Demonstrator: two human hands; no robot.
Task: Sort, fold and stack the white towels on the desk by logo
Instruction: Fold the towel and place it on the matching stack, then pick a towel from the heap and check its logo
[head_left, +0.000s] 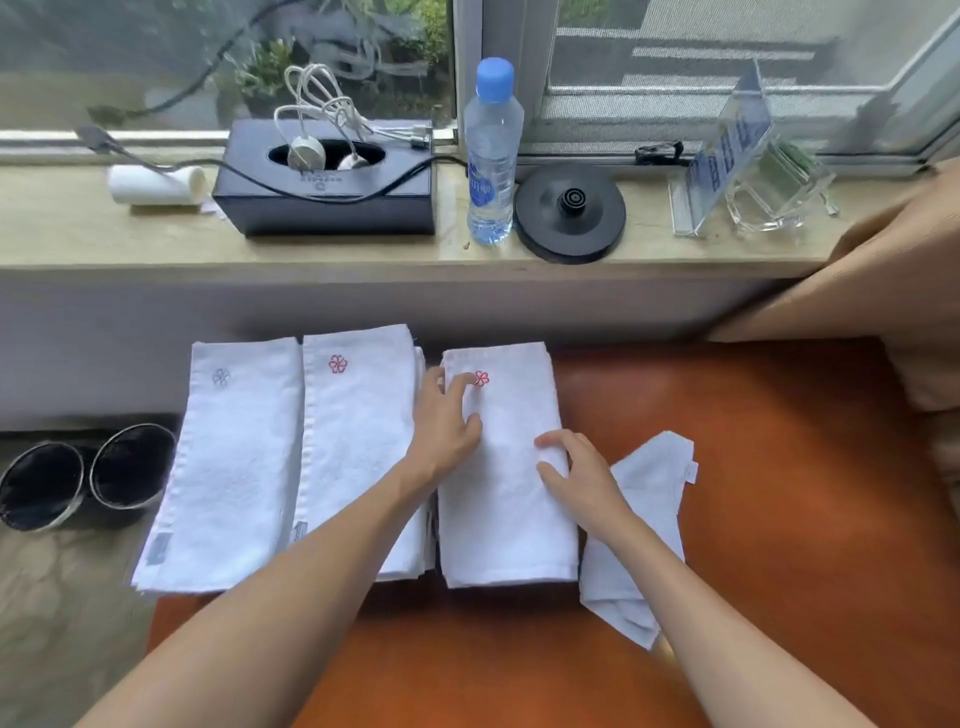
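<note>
The orange counter (779, 545) lies nearest the camera. On it, just right of centre, is the one towel not yet folded, a crumpled towel (647, 525), likely set aside until its turn comes.

The right hand (584, 480) lies beside it on the right edge of the folded towel (501, 509), its fingers (553, 441) loosely spread and gripping nothing. The left hand (447, 423) lies flat on the same towel, with its straight fingers (462, 387) reaching the red logo (481, 378). Both hands seem to be pressing the fold flat and squaring it up, logo side up so it can be matched.

Left of it and nearly touching is a red-logo stack (358, 447). Extra edges show along its right side, so it holds more than one towel, though I cannot count the layers. The pressed towel belongs on that stack, I judge. At the far left is a grey-logo towel (228, 462), kept apart because its mark differs.

That makes three folded piles and one loose towel, with two red logos and one grey logo showing.

Two black cups (88, 475) stand below, to the left of the towels. On the window sill (104, 234) behind are one black box (327, 202), one water bottle (491, 156) and one round black base (569, 213).
</note>
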